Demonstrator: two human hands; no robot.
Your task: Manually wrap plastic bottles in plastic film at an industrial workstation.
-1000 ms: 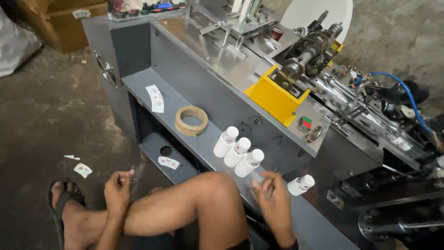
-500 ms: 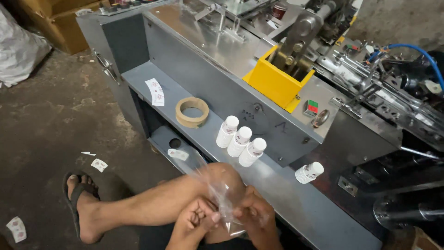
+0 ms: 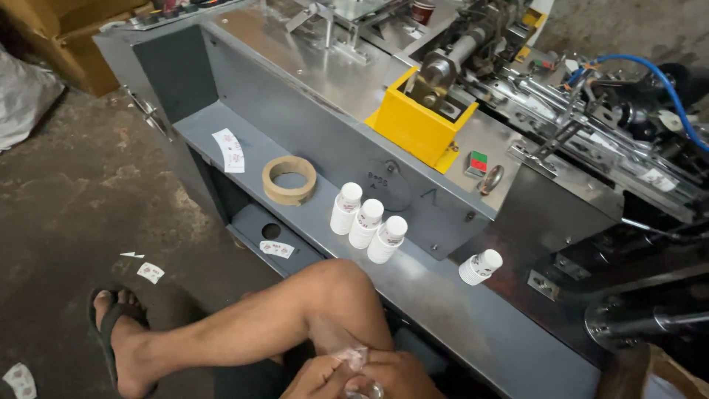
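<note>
From the head camera, both hands sat at the bottom edge, half cut off: the left hand and right hand pinched a crumpled clear plastic bag between them, just below the knee. Finger positions were probably closed, though barely visible. Three white bottles stood on the grey shelf.

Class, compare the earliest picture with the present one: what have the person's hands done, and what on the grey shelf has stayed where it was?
The left hand left the knee side and the right hand left the shelf; both met below the knee and now pinch a clear plastic bag. Unmoved: three white bottles, the lone bottle, the cardboard ring.
</note>
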